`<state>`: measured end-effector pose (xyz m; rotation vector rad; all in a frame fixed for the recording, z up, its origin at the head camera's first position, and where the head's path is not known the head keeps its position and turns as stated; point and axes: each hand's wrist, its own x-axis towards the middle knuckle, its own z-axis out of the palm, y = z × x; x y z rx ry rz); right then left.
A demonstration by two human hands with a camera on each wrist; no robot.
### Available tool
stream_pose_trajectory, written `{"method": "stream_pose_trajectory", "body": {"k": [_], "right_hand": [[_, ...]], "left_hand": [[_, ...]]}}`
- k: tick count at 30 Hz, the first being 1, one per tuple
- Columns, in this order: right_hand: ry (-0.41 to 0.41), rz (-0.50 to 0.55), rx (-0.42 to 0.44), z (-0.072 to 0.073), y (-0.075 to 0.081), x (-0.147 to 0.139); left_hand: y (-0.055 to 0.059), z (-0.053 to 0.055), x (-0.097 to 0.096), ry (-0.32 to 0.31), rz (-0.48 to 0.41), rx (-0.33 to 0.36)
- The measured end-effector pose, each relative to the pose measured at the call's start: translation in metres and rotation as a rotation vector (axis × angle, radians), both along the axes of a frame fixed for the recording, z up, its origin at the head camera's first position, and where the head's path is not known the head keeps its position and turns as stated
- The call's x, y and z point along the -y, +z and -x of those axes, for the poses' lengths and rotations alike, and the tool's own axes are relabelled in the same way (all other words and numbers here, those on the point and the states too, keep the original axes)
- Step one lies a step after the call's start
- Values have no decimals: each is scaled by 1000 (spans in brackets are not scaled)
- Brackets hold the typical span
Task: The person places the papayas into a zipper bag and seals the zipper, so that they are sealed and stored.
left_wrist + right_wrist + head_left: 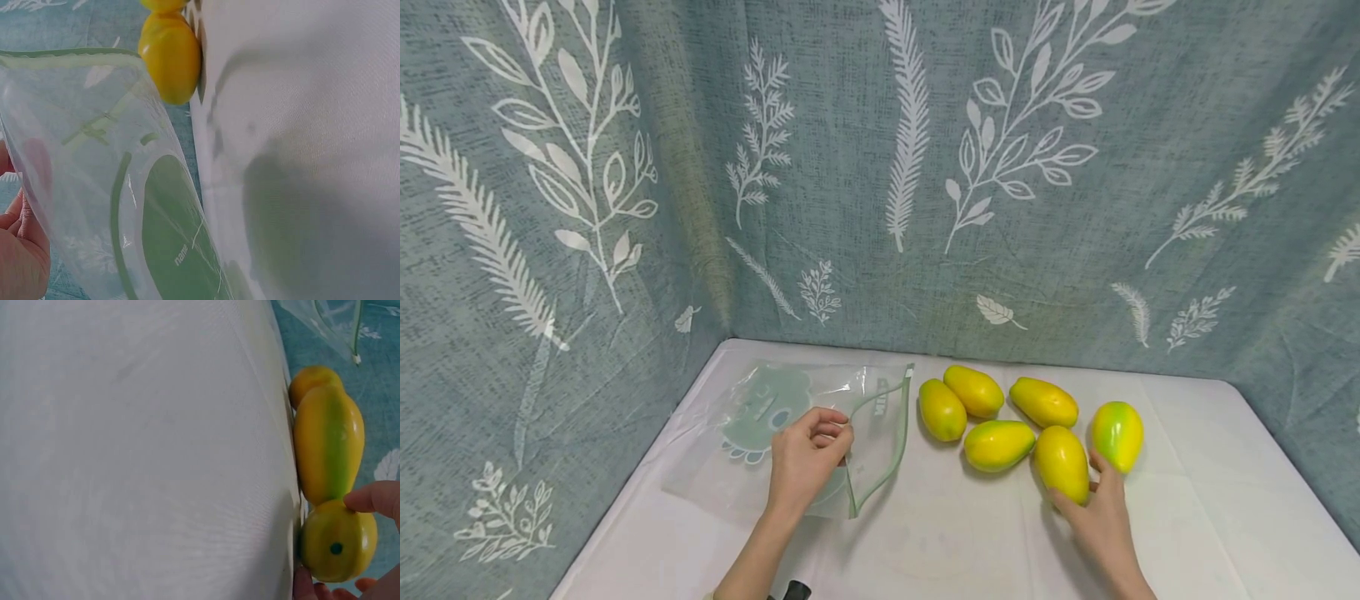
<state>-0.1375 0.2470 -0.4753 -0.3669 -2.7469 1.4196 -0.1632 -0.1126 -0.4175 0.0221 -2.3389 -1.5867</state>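
My left hand (808, 458) pinches the upper edge of a clear zip bag (760, 417) with a green cartoon print, which lies on the table with its green-rimmed mouth spread apart to the right. In the left wrist view the bag (169, 225) fills much of the frame, beside the fingers. My right hand (1105, 521) grips a yellow mango (1062, 465), thumb on its near side and fingers round its right side. That mango (337, 547) shows a dark green spot on its end in the right wrist view. A yellow-green mango (1117, 435) lies just beyond the right fingertips.
Several more mangoes lie between bag and right hand: one at the left (942, 410), one behind it (973, 391), one at the back (1043, 402) and a greener one in front (998, 446). A patterned curtain (850, 167) borders the white-covered table (955, 542). A black object (797, 591) shows at the bottom edge.
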Motion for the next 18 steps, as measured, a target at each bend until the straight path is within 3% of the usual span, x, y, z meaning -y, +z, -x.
{"method": "stream_pose_trajectory", "body": {"k": [9,18], "right_hand": [[-28,-7,38,0,-2,-4],[-56,3,13,2,-3,-7]], "left_hand": [[-3,-1,0,-20,1,3],[-2,-1,1,-24,10,0]]}}
